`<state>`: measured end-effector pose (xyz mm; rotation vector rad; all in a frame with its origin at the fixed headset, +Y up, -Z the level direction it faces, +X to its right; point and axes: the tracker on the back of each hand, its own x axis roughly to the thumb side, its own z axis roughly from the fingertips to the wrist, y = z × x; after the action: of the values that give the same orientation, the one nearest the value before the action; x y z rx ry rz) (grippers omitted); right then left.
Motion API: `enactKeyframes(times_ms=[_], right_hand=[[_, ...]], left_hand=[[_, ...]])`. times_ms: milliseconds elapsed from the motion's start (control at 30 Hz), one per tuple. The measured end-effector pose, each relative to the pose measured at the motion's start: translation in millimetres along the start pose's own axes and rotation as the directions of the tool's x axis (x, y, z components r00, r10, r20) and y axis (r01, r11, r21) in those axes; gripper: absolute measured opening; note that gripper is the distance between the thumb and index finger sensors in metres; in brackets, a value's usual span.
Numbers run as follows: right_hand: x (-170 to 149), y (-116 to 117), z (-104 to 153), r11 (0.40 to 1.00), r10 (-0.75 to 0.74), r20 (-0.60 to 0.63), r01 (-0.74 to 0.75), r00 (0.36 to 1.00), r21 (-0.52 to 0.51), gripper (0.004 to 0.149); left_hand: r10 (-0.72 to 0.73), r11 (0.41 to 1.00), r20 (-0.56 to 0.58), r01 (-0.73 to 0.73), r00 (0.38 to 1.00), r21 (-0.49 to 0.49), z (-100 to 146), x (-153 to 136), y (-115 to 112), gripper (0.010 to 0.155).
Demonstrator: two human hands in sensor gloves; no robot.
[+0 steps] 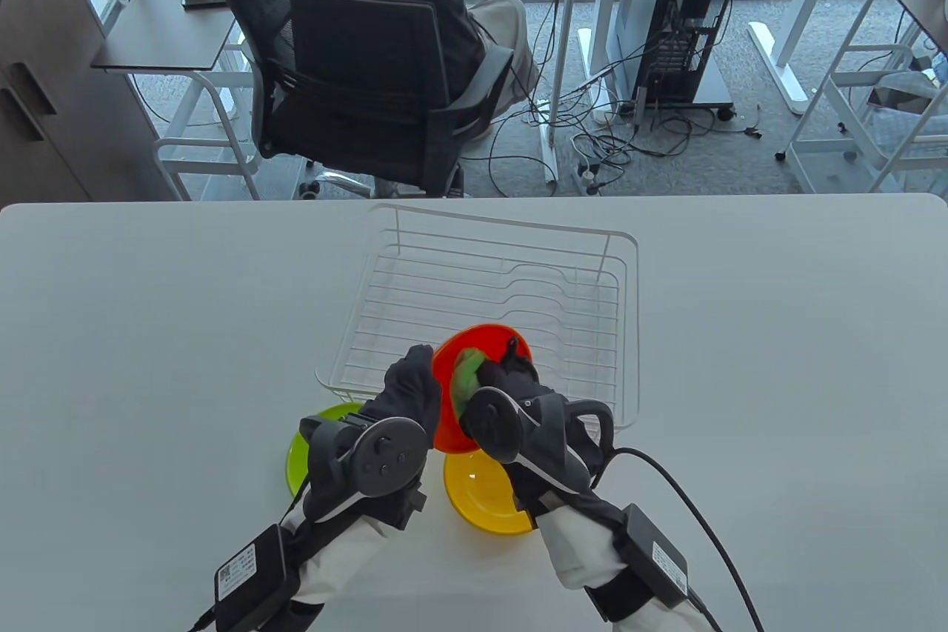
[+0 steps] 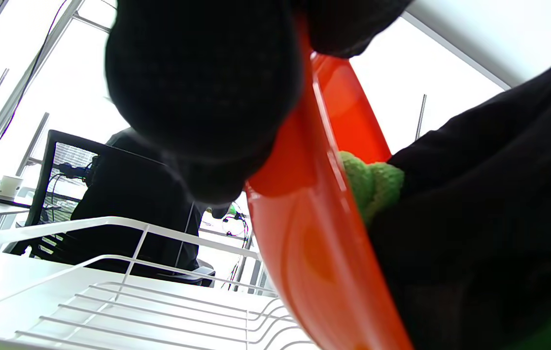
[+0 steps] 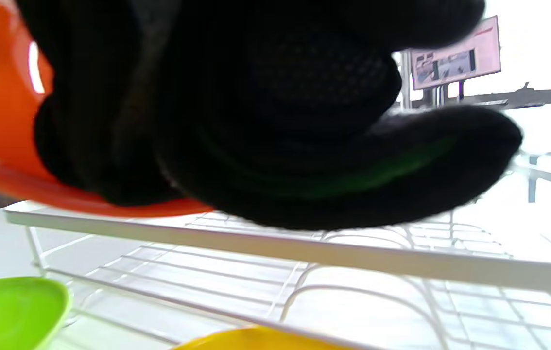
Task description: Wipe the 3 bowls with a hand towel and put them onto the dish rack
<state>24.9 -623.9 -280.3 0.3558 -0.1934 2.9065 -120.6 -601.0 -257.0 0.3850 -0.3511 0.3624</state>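
Over the white table (image 1: 148,306), your left hand (image 1: 404,395) grips the orange plastic bowl (image 1: 447,424); your right hand (image 1: 518,384) clamps the green hand towel (image 1: 465,373) inside it.

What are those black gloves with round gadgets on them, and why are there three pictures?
Those are a person's two hands in sensor gloves. The round gadgets strapped on the backs track how the hands move. One picture looks down at the table. The other two come from small cameras on each wrist, so they sit very close and look tilted. The left hand holds an orange bowl up by its rim. The right hand presses a green towel inside it to wipe it. A green bowl and a yellow bowl wait on the table. Behind them is a white wire rack with nothing in it yet.
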Motion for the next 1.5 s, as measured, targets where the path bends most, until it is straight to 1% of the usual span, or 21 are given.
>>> enactKeyframes(times_ms=[67,100,133,200,233,300,333,400,500,600,733,833,1000,1200,1500], right_hand=[[4,0,1,0.998,-0.054,0.032,0.053,0.998,0.027,0.056],[7,-1,2,0.995,-0.1,0.063,0.099,0.993,0.02,0.055],[8,-1,3,0.993,-0.117,0.072,0.117,0.991,0.001,0.056],[8,-4,5,0.986,-0.144,0.1,0.152,0.984,-0.07,0.056],[7,-5,6,0.979,-0.152,0.098,0.163,0.984,-0.122,0.056],[1,-5,4,0.979,-0.122,0.08,0.133,0.989,-0.156,0.056],[-4,-6,3,0.975,-0.117,0.052,0.125,0.992,-0.182,0.056],[-13,-6,-1,0.976,-0.117,0.004,0.116,0.993,-0.185,0.056],[-31,-9,-5,0.969,-0.185,-0.065,0.172,0.981,-0.176,0.056],[-52,-16,-7,0.941,-0.298,-0.131,0.268,0.946,-0.208,0.056],[-81,-20,-8,0.895,-0.422,-0.198,0.372,0.885,-0.245,0.057],[-99,-18,-9,0.865,-0.49,-0.244,0.43,0.837,-0.26,0.057],[-117,-13,-10,0.848,-0.525,-0.289,0.461,0.801,-0.262,0.057],[-123,-9,-11,0.842,-0.537,-0.302,0.475,0.788,-0.256,0.057],[-121,-7,-11,0.841,-0.54,-0.312,0.486,0.782,-0.238,0.057]], left_hand=[[-0.003,1.0,0.0,0.003,1.0,0.0,0,0,1,0.05],[-0.002,1.0,0.001,0.002,1.0,-0.004,0,0,0,0.05],[-0.002,1.0,0.001,0.002,1.0,-0.006,0,0,0,0.049],[-0.005,1.0,0.003,0.005,1.0,-0.014,0,1,0,0.049],[-0.008,1.0,0.004,0.008,1.0,-0.018,0,1,-1,0.049],[0.021,0.999,0.003,-0.021,1.0,-0.027,0,2,-2,0.049],[0.032,0.999,0.0,-0.032,0.999,-0.041,0,2,-4,0.05],[0.036,0.997,-0.008,-0.036,0.999,-0.062,0,1,-6,0.05],[0.04,0.994,-0.058,-0.045,0.998,-0.096,-3,-4,-11,0.051],[0.054,0.989,-0.157,-0.075,0.986,-0.127,-11,-19,-14,0.051],[0.065,0.987,-0.307,-0.107,0.949,-0.122,-27,-44,-13,0.051],[0.044,0.99,-0.408,-0.094,0.912,-0.104,-37,-61,-10,0.052],[0.01,0.993,-0.532,-0.069,0.847,-0.091,-49,-82,-11,0.053],[-0.014,0.991,-0.634,-0.072,0.773,-0.111,-59,-103,-26,0.054],[0.032,0.98,-0.706,-0.161,0.707,-0.117,-66,-119,-51,0.054]])
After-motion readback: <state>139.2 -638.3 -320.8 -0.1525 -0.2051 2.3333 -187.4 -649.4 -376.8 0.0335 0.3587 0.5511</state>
